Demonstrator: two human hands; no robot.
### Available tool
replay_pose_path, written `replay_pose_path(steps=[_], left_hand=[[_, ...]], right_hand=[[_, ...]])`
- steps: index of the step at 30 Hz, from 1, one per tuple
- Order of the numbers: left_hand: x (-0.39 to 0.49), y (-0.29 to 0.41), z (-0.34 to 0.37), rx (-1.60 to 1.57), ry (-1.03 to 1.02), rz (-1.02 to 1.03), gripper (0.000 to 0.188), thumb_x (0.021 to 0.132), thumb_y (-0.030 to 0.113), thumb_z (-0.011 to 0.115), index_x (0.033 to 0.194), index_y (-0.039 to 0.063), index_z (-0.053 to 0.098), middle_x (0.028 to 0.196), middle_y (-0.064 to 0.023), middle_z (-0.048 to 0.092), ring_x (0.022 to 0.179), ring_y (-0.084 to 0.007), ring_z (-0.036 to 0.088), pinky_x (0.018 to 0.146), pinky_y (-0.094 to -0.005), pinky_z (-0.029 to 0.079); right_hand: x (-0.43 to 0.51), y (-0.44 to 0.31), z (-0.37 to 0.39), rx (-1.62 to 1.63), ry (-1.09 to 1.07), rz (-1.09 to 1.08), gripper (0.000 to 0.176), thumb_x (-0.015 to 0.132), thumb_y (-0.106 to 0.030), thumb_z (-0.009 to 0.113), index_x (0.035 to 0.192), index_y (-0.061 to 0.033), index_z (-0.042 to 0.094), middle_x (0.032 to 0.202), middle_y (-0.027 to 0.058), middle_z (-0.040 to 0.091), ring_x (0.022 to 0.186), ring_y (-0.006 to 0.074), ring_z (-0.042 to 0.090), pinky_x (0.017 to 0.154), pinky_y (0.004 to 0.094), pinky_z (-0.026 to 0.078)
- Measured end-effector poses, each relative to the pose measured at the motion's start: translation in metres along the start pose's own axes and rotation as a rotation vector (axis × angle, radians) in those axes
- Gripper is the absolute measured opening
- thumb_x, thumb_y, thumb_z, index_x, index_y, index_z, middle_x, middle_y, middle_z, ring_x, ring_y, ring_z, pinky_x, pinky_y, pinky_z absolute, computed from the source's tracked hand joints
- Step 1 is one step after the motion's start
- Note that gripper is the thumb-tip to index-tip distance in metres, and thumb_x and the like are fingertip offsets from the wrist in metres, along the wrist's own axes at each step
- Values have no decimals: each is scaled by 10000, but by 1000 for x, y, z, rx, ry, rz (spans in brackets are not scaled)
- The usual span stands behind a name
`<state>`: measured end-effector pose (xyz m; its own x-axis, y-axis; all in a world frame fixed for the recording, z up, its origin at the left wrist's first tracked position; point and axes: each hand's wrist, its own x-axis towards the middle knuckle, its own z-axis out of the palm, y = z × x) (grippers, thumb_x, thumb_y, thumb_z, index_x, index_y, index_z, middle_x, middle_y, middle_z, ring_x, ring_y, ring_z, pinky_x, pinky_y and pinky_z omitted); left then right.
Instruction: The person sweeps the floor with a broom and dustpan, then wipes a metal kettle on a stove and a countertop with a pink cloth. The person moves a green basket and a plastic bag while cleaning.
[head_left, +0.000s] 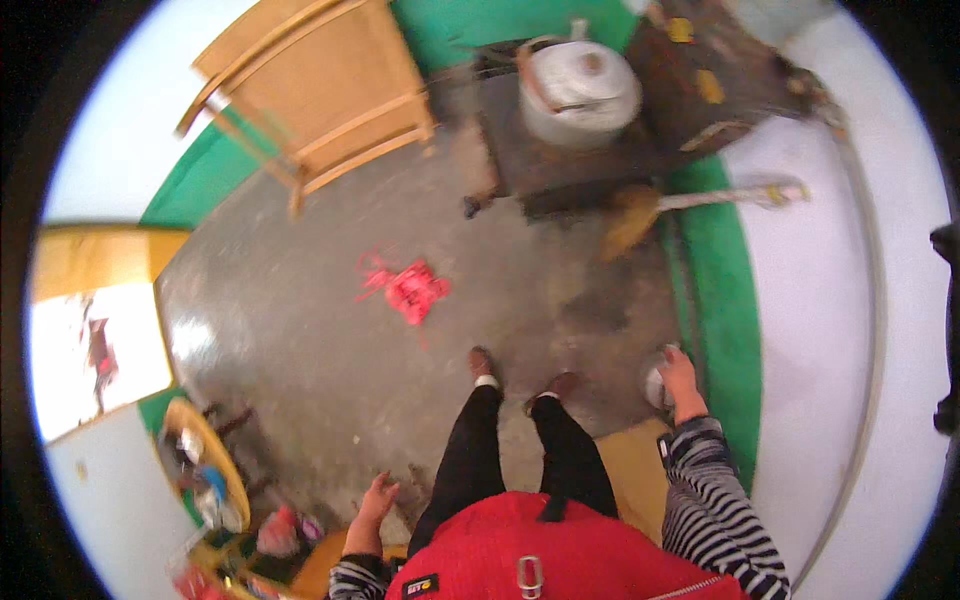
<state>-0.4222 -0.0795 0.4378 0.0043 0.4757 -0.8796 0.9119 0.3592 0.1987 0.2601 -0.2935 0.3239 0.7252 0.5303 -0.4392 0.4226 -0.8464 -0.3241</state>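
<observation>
My right hand (680, 382) hangs low by the green lower wall, gripping a round, silvery metal container (657, 384); blur and the hand hide its exact shape. To the left of my legs, my left hand (379, 496) hangs with nothing in it and its fingers loosely apart. A crumpled red bundle with loose strands (414, 291), perhaps plastic or ribbon, lies on the grey floor (300, 300) ahead of my feet.
A lidded metal pot (579, 94) stands on a dark stove (592, 169). Beside it, a broom (634, 217) leans on the wall. A wooden piece of furniture (345, 82) stands at the far left. Nearer left are a cluttered round tabletop (234, 480) and a bright doorway (67, 360).
</observation>
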Motion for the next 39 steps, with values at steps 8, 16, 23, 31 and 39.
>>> replay_pose_path(steps=[8,16,23,31,39], left_hand=[[6,-35,-36,-374,46,12,548,884,217,621,1347,3,423,1061,-131,625,959,-169,593,844,-290,466],[-55,-22,6,-370,141,-207,523,891,242,607,1352,59,439,1075,-117,634,942,-183,614,795,-320,473],[-103,-18,88,-180,-20,-78,596,859,271,645,1363,43,423,1000,-103,640,845,-177,608,735,-314,470],[-103,20,91,-124,2,-37,540,888,205,619,1363,50,415,1193,-143,585,1030,-234,591,852,-349,467],[-59,52,107,-465,116,-138,572,866,292,651,1335,32,454,1178,-177,601,980,-212,625,819,-321,492]], right_hand=[[83,-118,-234,-369,569,-251,440,752,-84,620,1185,-74,537,1149,199,526,1051,370,526,878,445,476],[208,-121,-329,-939,558,-286,324,849,-110,478,1146,-60,596,1194,136,558,1142,316,498,989,439,381],[292,-72,-317,-1255,344,-287,275,871,-171,477,1090,-97,626,1084,85,596,1069,266,526,976,408,365],[257,-45,-289,-1014,-4,-355,270,913,-172,406,1091,-67,580,956,180,648,865,350,642,748,469,507],[53,-15,-269,268,-705,218,520,833,-136,580,1337,-172,456,802,59,599,540,198,546,490,339,482]])
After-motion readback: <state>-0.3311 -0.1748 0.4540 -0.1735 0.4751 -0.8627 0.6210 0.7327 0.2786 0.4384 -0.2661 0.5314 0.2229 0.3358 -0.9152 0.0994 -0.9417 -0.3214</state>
